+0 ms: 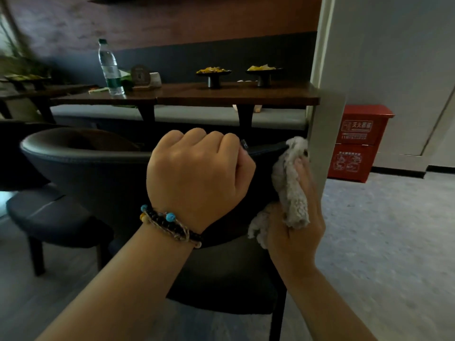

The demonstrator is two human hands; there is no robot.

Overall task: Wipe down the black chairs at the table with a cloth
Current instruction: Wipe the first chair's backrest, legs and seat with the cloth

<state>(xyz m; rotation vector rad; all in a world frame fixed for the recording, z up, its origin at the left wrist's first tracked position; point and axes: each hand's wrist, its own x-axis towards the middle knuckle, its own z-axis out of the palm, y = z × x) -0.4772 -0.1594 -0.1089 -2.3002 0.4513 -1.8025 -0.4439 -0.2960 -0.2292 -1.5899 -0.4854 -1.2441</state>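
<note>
— Looking through the head camera: how will the cloth [291,190] handle, and where is it?

— It looks soft, fluffy and light, likely to bunch rather than slide; it sits against the right end of the black chair's backrest [98,173], beside the grey pillar [325,134]; the right hand [295,232] presses it there, fingers fairly straight along the wad, the thumb hidden behind it, so I cannot tell how tightly it is held.

— And the other hand?

— The left hand [197,173], wearing a beaded bracelet [170,225], is curled into a fist over the backrest's top rim; it appears to steady the chair, a sensible place to hold since the shell looks stiff and smooth.

— Which way do things point?

— The cloth's long axis runs roughly up and down along the backrest's edge; the chair faces away, toward the wooden table [221,94], its curved rim sweeping left to right.
</note>
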